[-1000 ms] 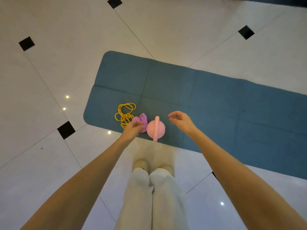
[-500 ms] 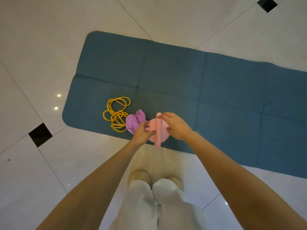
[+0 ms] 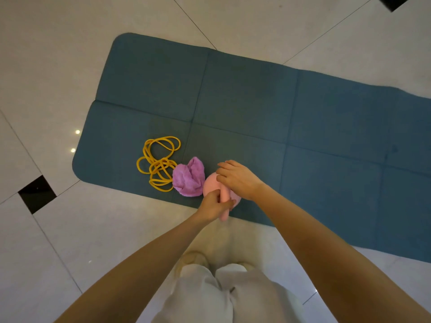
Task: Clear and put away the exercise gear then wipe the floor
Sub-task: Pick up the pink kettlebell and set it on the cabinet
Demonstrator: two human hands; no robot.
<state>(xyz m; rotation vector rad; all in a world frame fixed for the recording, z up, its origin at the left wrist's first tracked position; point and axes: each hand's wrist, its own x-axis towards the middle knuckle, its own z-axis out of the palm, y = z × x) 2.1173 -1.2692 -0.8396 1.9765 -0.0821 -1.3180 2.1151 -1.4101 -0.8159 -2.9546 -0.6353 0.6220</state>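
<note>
Kettlebell [image 3: 211,186] handle in both hands [image 3: 227,191].

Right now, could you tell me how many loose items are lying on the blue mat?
3, all near its front edge: the yellow rope coiled at the left, the purple cloth beside it, and the pink kettlebell under both hands. None appear hidden.

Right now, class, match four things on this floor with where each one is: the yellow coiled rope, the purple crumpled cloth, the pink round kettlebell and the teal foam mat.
Things:
1. yellow coiled rope
2. purple crumpled cloth
3. pink round kettlebell
4. teal foam mat

Places:
A. gripped by both hands
B. spread flat on the white tiles
C. leftmost of the three items on the mat
D. between the other two items

Pairs: 1-C, 2-D, 3-A, 4-B
</note>
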